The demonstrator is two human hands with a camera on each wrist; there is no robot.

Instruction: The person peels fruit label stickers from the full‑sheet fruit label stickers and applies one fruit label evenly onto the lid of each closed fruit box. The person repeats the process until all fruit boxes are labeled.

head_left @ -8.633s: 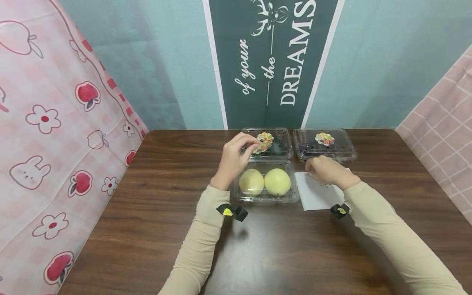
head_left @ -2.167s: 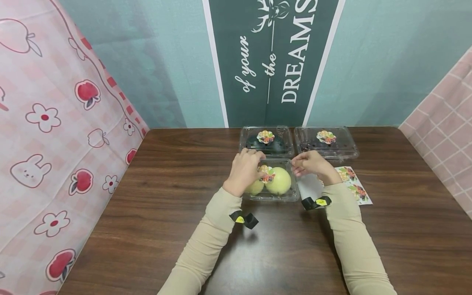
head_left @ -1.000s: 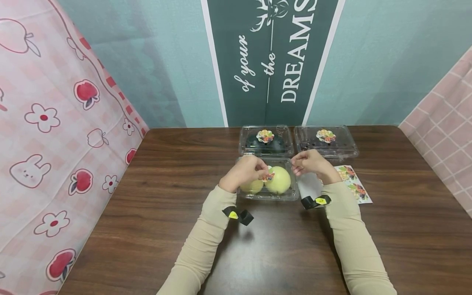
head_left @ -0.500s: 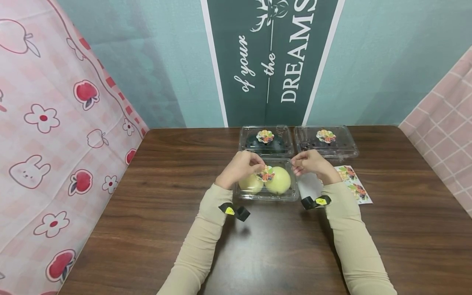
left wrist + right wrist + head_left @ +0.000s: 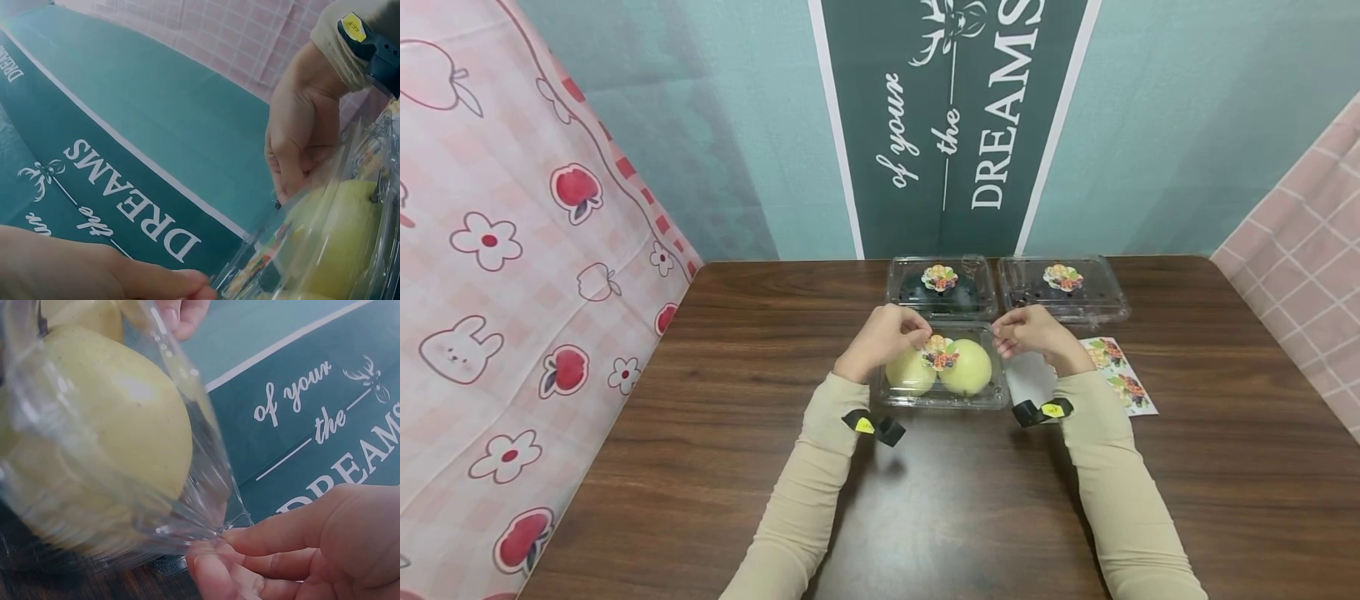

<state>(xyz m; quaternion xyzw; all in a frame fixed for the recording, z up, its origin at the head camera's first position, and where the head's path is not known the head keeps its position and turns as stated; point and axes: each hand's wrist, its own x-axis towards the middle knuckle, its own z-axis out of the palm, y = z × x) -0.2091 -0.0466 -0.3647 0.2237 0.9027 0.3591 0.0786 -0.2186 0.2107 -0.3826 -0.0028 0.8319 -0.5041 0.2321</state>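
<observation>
A clear plastic fruit box (image 5: 943, 402) holds two pale yellow-green round fruits (image 5: 965, 367). On its lid lies a flower-edged fruit sticker (image 5: 940, 354). My left hand (image 5: 883, 337) hovers low over the lid's left half, thumb and index tips together right at the sticker's upper left edge; nothing shows between them. In the left wrist view the left hand (image 5: 106, 269) has its fingertip near the lid's rim. My right hand (image 5: 1036, 332) pinches the box's right edge near the back corner. Seen by the right wrist camera, the right hand's fingers (image 5: 275, 540) grip the clear plastic.
Behind stand two more clear boxes, a left box (image 5: 895, 292) and a right box (image 5: 1108, 292), each with a similar sticker. A sheet of fruit stickers (image 5: 1123, 379) and a white sheet (image 5: 1028, 379) lie under and beside my right wrist. The wooden table (image 5: 737, 375) ends at a curtain.
A sticker now lies on the fruit box lid. My left hand lately lay over it and has drawn back to its upper left edge. My right hand has stayed at the box's edge.
</observation>
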